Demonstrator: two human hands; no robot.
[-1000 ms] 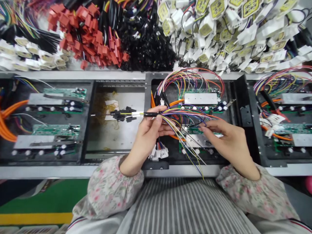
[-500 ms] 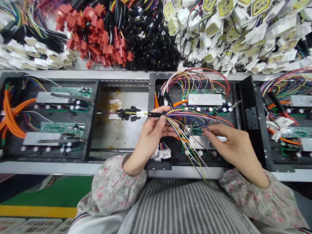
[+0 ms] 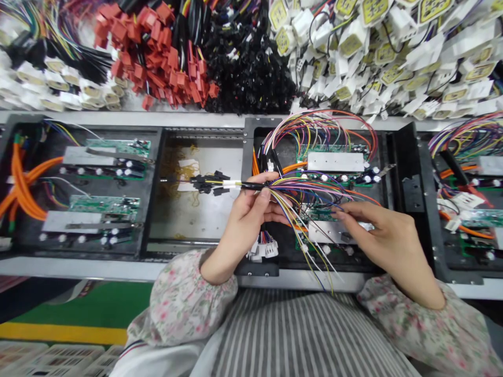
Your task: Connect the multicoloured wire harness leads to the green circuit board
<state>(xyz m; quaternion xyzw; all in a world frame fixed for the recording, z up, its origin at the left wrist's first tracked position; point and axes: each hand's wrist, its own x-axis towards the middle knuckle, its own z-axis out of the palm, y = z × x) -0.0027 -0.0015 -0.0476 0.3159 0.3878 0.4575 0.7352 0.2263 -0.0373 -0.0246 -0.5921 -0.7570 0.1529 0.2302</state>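
Observation:
My left hand [image 3: 248, 212] is closed around a wiring harness [image 3: 254, 185] at its black sleeve, thumb on top. Black connectors [image 3: 214, 183] stick out to the left of that hand. On the other side, loose coloured wires [image 3: 320, 184] fan out to the right, and some white and yellow ones droop toward the front edge. My right hand [image 3: 383, 230] pinches a thin dark wire between thumb and forefinger, above the lower green circuit board [image 3: 320, 212]. The wire's tip is too small to make out. White plugs [image 3: 267, 248] hang below my left hand.
A black tray [image 3: 261, 268] holds the circuit boards, with the upper board's silver heat sink [image 3: 336, 161] behind my hands. Another tray [image 3: 151, 209] with boards sits at left. Piles of red connectors [image 3: 157, 57], black connectors [image 3: 247, 68] and white connectors [image 3: 377, 52] line the back.
The whole view has shifted slightly, so things appear a little farther right. My right hand has drawn slightly rightward, still pinching. My left hand keeps its hold on the harness.

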